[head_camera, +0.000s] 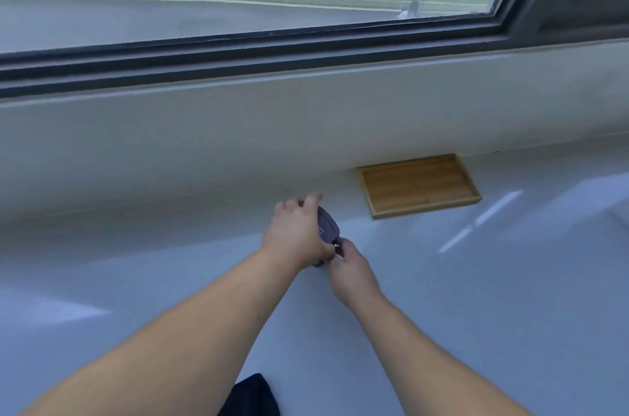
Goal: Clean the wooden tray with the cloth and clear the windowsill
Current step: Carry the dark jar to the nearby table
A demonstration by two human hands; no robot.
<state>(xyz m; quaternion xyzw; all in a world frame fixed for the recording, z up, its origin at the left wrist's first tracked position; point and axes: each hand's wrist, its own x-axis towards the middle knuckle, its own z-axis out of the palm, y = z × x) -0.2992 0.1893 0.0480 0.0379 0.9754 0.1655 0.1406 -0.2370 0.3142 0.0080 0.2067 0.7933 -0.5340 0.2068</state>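
Observation:
A shallow wooden tray [420, 184] lies flat on the white windowsill [493, 279], pushed against the low wall under the window. Nothing lies in it. Left of the tray, my left hand [296, 233] grips a small dark grey object [327, 226], which looks like a pouch or case. My right hand [352, 271] pinches the near end of that same object, fingers closed on a small white part. Both hands meet over the sill, a hand's width from the tray's left corner. No cloth can be made out apart from a dark fabric piece [252, 397] at the bottom edge.
A large window [238, 7] with a dark frame runs across the top, and a pale wall band [170, 143] stands between frame and sill. The sill spreads wide to left and right of my arms.

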